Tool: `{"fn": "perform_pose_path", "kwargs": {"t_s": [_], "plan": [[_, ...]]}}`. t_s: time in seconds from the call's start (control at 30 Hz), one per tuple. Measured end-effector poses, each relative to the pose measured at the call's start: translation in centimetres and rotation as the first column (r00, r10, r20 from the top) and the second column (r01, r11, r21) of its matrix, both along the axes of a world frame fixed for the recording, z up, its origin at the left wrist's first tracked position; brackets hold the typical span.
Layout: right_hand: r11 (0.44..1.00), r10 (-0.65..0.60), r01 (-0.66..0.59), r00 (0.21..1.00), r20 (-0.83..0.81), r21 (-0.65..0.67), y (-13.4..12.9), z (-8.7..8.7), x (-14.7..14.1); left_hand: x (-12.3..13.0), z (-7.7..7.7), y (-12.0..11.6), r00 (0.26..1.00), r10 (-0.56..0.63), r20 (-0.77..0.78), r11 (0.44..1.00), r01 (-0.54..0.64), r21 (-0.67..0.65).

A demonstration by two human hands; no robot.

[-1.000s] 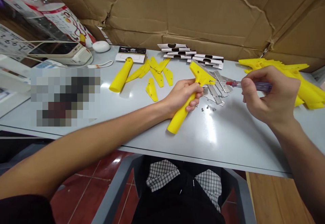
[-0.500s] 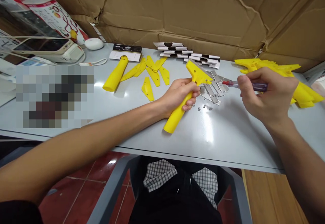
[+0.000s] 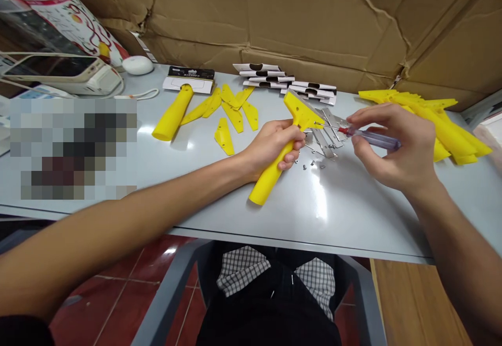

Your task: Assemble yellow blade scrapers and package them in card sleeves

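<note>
My left hand (image 3: 274,147) is wrapped round the neck of a yellow scraper (image 3: 270,179), whose wide head points up and away. My right hand (image 3: 400,145) grips a screwdriver (image 3: 378,139) with a clear purple handle and red collar. Its thin shaft reaches left, with the tip at the right corner of the scraper's head. Beneath and beside the head lie several metal blades (image 3: 322,142). Small screws (image 3: 312,163) are scattered on the grey table (image 3: 251,226) just below them.
Several yellow plates (image 3: 224,136) and a carded yellow scraper (image 3: 173,113) lie to the left. Folded cards (image 3: 309,92) sit at the back, yellow scrapers (image 3: 451,126) at the right. A phone (image 3: 58,67), white case (image 3: 137,65) and bottle (image 3: 78,22) stand back left, before cardboard (image 3: 306,16).
The fingers of my right hand have shifted forward on the screwdriver, towards its red collar, and are more spread. The whole view has moved slightly; my left hand keeps its hold.
</note>
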State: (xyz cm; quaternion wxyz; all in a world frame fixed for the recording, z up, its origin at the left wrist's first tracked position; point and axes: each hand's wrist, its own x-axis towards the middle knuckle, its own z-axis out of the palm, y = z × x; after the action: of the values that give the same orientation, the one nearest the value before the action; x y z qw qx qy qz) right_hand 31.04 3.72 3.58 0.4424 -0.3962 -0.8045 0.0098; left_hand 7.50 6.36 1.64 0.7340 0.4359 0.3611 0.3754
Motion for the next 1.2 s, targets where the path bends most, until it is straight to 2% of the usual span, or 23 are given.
{"fn": "perform_pose_path", "kwargs": {"t_s": [0.23, 0.43, 0.57, 0.7, 0.87, 1.03, 1.2], "plan": [[0.997, 0.006, -0.003, 0.999, 0.038, -0.078, -0.24, 0.07, -0.28, 0.01, 0.04, 0.13, 0.999, 0.026, 0.022, 0.999, -0.026, -0.028], [0.992, 0.030, -0.048, 0.989, -0.146, -0.120, 0.00, -0.24, -0.55, 0.07, 0.29, 0.05, 0.999, 0.034, 0.019, 0.998, -0.033, -0.047], [0.987, 0.007, -0.038, 0.980, -0.197, -0.158, -0.17, -0.03, -0.63, 0.09, 0.30, 0.08, 0.999, 0.039, 0.031, 0.997, -0.037, -0.066], [0.987, -0.035, 0.005, 0.982, -0.184, -0.161, -0.27, 0.16, -0.56, 0.06, 0.22, 0.15, 0.999, 0.036, 0.040, 0.997, -0.033, -0.065], [0.981, 0.001, -0.039, 0.981, -0.195, -0.189, -0.22, 0.04, -0.56, 0.04, 0.20, 0.09, 0.998, 0.038, 0.040, 0.997, -0.035, -0.062], [0.979, -0.006, -0.032, 0.982, -0.187, -0.201, -0.36, 0.03, -0.71, 0.06, 0.18, 0.07, 0.999, 0.031, 0.039, 0.998, -0.029, -0.049], [0.990, -0.030, 0.013, 0.992, -0.120, -0.139, -0.27, 0.16, -0.15, 0.10, 0.33, -0.04, 1.000, -0.014, -0.025, 1.000, 0.014, -0.010]]}}
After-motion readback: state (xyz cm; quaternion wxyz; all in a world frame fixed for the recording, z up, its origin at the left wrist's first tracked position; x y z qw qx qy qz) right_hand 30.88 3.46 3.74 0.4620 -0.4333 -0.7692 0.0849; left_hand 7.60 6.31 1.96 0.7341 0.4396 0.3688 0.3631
